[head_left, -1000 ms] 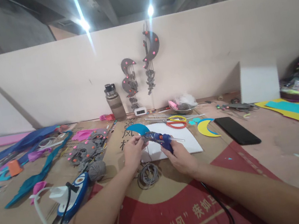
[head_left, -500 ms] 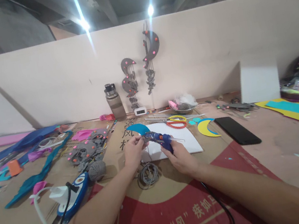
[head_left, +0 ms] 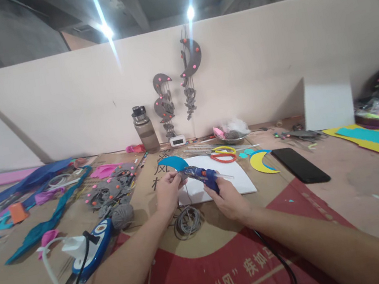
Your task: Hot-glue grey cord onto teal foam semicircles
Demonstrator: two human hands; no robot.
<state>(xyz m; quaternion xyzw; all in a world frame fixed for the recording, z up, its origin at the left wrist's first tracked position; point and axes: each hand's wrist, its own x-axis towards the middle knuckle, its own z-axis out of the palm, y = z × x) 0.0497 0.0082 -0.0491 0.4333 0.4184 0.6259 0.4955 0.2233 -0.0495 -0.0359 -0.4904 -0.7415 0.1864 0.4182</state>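
Forearms (head_left: 122,261) angle inward, left fingers (head_left: 173,178) pinched, right fingers (head_left: 225,187) curled.

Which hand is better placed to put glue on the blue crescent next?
Probably the right hand: it already holds the glue gun, front end toward the crescent. The left hand looks busy pinching the crescent at its near edge.

Passage: cardboard (head_left: 270,186) between right hand (head_left: 231,198) and phone (head_left: 300,165) | blocked ahead: scissors (head_left: 224,154) | left: yarn ball (head_left: 122,216), power strip (head_left: 99,243)
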